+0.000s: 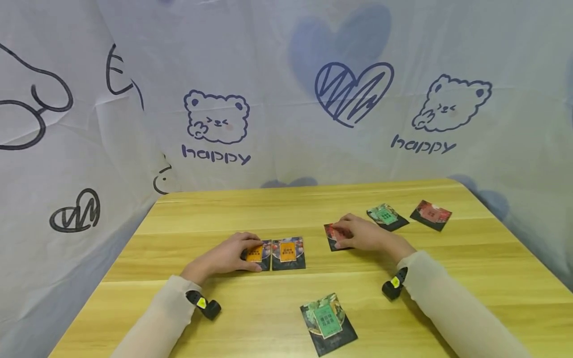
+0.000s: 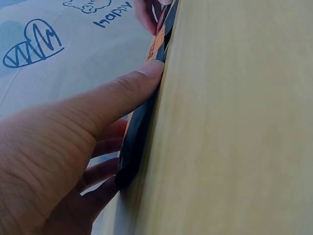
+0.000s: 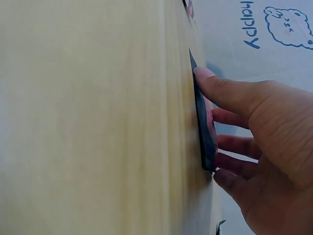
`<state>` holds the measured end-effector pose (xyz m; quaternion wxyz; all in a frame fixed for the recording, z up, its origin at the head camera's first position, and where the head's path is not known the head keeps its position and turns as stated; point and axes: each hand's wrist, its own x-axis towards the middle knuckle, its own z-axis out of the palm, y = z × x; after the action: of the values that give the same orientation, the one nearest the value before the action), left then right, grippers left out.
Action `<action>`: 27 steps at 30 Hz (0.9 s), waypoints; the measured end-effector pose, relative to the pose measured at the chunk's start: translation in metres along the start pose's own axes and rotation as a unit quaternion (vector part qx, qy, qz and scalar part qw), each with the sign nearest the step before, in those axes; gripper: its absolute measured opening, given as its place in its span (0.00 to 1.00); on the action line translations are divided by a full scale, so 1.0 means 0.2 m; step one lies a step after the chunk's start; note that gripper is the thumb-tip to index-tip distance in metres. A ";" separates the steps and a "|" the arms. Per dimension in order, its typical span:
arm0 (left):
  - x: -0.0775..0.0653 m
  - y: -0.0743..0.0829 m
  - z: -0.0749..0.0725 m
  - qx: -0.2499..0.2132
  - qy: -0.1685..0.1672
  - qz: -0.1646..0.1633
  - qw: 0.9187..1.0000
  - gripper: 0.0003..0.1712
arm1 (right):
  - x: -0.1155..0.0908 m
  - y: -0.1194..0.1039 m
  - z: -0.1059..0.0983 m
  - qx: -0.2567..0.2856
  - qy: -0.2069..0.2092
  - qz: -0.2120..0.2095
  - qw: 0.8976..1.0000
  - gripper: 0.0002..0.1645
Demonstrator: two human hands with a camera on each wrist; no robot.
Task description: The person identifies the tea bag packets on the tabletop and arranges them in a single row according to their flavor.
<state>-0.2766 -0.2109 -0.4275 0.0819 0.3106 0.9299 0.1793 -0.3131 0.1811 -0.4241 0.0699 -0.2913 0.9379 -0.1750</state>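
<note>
In the head view, my left hand (image 1: 230,253) holds a flat sachet with an orange label (image 1: 255,253), its thumb at the near edge. A matching orange-label sachet (image 1: 288,252) lies flat right beside it. Farther right, my right hand (image 1: 360,233) grips a red-label sachet (image 1: 332,237), covering much of it. The left wrist view shows the left thumb (image 2: 151,69) on the sachet's dark edge (image 2: 137,142), fingers along its side. In the right wrist view, the right thumb (image 3: 205,76) and fingers span the dark sachet (image 3: 203,122) against the table.
A green-label sachet (image 1: 329,323) lies tilted near the table's front. Another green-label sachet (image 1: 387,217) and a red-label one (image 1: 431,215) lie beyond the right hand. The wooden table (image 1: 215,209) ends at a white cloth backdrop (image 1: 277,134) with drawings.
</note>
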 end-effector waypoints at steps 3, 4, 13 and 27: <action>0.00 0.00 0.00 0.001 0.001 -0.001 1.000 0.45 | -0.02 -0.02 0.00 -0.001 -0.010 -0.009 1.000 0.39; 0.00 0.00 0.00 0.001 0.001 -0.001 1.000 0.45 | -0.02 -0.02 0.00 -0.002 -0.015 -0.011 1.000 0.39; 0.01 0.00 0.02 0.002 -0.001 0.006 1.000 0.46 | -0.06 -0.06 0.01 -0.007 -0.019 -0.013 1.000 0.40; 0.01 0.01 0.01 -0.009 -0.004 0.005 1.000 0.46 | -0.07 -0.14 0.04 -0.024 -0.014 0.004 1.000 0.40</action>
<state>-0.2771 -0.2083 -0.4283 0.0873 0.3149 0.9264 0.1872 -0.2848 0.1644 -0.4208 0.0763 -0.2914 0.9420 -0.1481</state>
